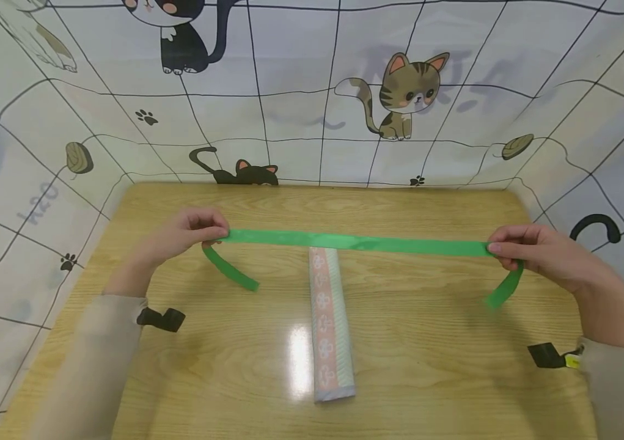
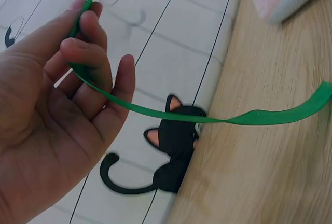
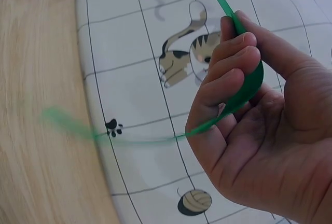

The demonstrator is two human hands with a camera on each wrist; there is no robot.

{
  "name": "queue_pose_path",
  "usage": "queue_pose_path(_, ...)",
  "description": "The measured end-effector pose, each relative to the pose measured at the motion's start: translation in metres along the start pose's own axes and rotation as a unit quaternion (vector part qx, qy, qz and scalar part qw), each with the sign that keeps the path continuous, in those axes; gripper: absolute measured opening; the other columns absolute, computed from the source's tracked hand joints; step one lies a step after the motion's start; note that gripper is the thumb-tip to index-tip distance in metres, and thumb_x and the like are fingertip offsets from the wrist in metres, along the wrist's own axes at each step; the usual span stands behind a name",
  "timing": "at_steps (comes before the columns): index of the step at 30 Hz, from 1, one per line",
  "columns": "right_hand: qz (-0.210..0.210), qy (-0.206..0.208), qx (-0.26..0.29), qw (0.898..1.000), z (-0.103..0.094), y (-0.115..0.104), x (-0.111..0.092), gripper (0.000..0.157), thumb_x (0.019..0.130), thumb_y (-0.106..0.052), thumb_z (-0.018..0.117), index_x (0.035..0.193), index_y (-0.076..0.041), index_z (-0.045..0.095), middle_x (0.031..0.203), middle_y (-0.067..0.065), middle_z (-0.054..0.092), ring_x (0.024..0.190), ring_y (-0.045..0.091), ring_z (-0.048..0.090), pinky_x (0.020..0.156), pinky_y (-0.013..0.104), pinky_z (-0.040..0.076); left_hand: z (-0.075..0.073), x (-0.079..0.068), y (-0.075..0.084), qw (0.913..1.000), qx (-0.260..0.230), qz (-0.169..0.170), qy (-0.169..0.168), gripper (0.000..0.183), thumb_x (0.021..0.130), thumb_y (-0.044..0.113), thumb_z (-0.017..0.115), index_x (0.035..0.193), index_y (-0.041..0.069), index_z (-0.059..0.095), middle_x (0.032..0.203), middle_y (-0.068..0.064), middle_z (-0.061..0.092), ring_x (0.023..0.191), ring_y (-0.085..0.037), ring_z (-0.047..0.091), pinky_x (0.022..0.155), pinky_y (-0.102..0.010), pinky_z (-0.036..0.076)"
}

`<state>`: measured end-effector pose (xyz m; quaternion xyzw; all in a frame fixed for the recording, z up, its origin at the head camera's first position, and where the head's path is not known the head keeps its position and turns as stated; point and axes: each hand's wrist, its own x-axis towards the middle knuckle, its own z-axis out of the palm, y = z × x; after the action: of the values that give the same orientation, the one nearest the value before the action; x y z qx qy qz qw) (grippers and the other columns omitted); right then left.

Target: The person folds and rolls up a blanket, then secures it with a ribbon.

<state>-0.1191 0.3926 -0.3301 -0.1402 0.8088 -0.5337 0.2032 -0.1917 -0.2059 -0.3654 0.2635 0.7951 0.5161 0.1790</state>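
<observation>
A green ribbon [image 1: 356, 242] is stretched almost level between both hands in the head view. My left hand [image 1: 193, 231] pinches it between thumb and fingers, and a short loose end hangs below toward the middle. At the right, my right hand [image 1: 532, 250] pinches the ribbon the same way, its loose end dangling under the fingers. In the left wrist view the ribbon [image 2: 176, 116] trails out past the palm over the wood. The right wrist view shows the ribbon [image 3: 251, 86] passing behind the curled fingers, its tail blurred.
Below the ribbon, a long narrow folded bundle [image 1: 330, 330], pink and pale green with white flower prints, lies lengthwise on the wooden table [image 1: 223, 366]. Cat-printed cloth [image 1: 300, 116] rises behind and at both sides. Black straps [image 1: 162, 319] sit at the sleeve cuffs.
</observation>
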Motion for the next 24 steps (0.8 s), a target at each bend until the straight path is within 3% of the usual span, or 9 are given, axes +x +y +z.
queue_pose_path(5, 0.009, 0.017, 0.044, 0.999, -0.017, 0.013, -0.010, 0.029, 0.102, 0.005, 0.043, 0.097, -0.007, 0.069, 0.069, -0.002, 0.053, 0.063, 0.025, 0.043, 0.055, 0.039, 0.033, -0.021, -0.024, -0.011, 0.9992, 0.025, -0.029, 0.010, 0.009, 0.099, 0.008, 0.059, 0.096, 0.009, 0.068, 0.081, 0.012, 0.059, 0.069, -0.009, 0.051, 0.064, -0.025, 0.046)
queue_pose_path(9, 0.040, 0.050, 0.032, 0.997, -0.025, 0.022, -0.016, 0.028, 0.104, 0.002, 0.043, 0.096, -0.009, 0.068, 0.069, -0.001, 0.051, 0.063, 0.024, 0.042, 0.055, 0.040, 0.029, -0.035, -0.041, -0.020, 0.9975, 0.035, -0.054, 0.029, 0.009, 0.099, 0.009, 0.060, 0.098, 0.008, 0.069, 0.080, 0.011, 0.058, 0.070, -0.010, 0.050, 0.064, -0.026, 0.044)
queue_pose_path(14, 0.087, 0.095, 0.018, 0.992, -0.032, 0.031, -0.019, 0.026, 0.105, -0.005, 0.046, 0.095, -0.012, 0.069, 0.070, -0.002, 0.051, 0.061, 0.021, 0.045, 0.055, 0.036, 0.035, -0.048, -0.058, -0.030, 0.9948, 0.048, -0.078, 0.045, 0.011, 0.100, 0.011, 0.059, 0.101, 0.004, 0.068, 0.073, 0.007, 0.053, 0.069, -0.015, 0.049, 0.065, -0.029, 0.042)
queue_pose_path(18, 0.087, 0.117, 0.097, 0.985, -0.039, 0.038, -0.021, 0.027, 0.104, -0.003, 0.047, 0.095, -0.011, 0.071, 0.072, -0.001, 0.056, 0.061, 0.018, 0.047, 0.055, 0.031, 0.042, -0.056, -0.068, -0.038, 0.9900, 0.075, -0.103, 0.062, 0.016, 0.101, 0.016, 0.058, 0.103, 0.001, 0.066, 0.072, 0.006, 0.051, 0.070, -0.017, 0.049, 0.064, -0.030, 0.043)
queue_pose_path(24, 0.067, 0.149, 0.227, 0.960, -0.046, 0.046, -0.025, 0.030, 0.104, 0.000, 0.045, 0.094, -0.007, 0.072, 0.075, 0.002, 0.063, 0.063, 0.016, 0.052, 0.056, 0.028, 0.046, -0.065, -0.078, -0.052, 0.9849, 0.096, -0.113, 0.088, 0.015, 0.101, 0.017, 0.058, 0.103, 0.005, 0.066, 0.073, 0.007, 0.053, 0.069, -0.016, 0.049, 0.055, -0.033, 0.040)
